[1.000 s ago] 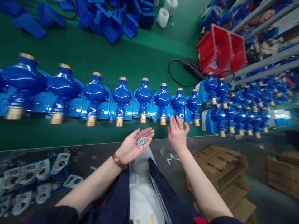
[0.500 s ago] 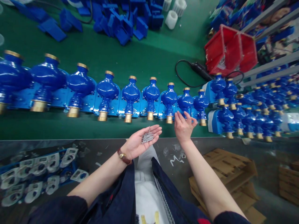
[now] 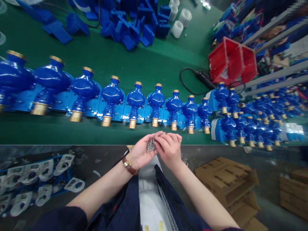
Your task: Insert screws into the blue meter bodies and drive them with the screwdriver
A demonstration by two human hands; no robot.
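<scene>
My left hand (image 3: pixel 140 152) lies palm up at the bench's front edge, cupped under a small pile of long thin metal screws (image 3: pixel 150 146). My right hand (image 3: pixel 171 150) reaches over from the right, thumb and fingertips pinched together at the pile; the fingers hide what is between them. Just beyond both hands runs a row of glossy blue valve-like bodies (image 3: pixel 174 105) with brass ends, each resting on a light blue housing (image 3: pixel 146 112).
On the green bench (image 3: pixel 96 136), blue plastic brackets (image 3: pixel 130 33) and white plastic rings (image 3: pixel 177 29) lie at the back. A red bin (image 3: pixel 218 65) and a black corded tool (image 3: pixel 204 78) are at the right. Cardboard boxes (image 3: pixel 223 175) and a crate of grey-white parts (image 3: pixel 45 170) stand below.
My right hand has moved from the blue bodies down and left to the screws in my left palm. Its fingers have closed in on the pile. My left hand stays nearly in place.
</scene>
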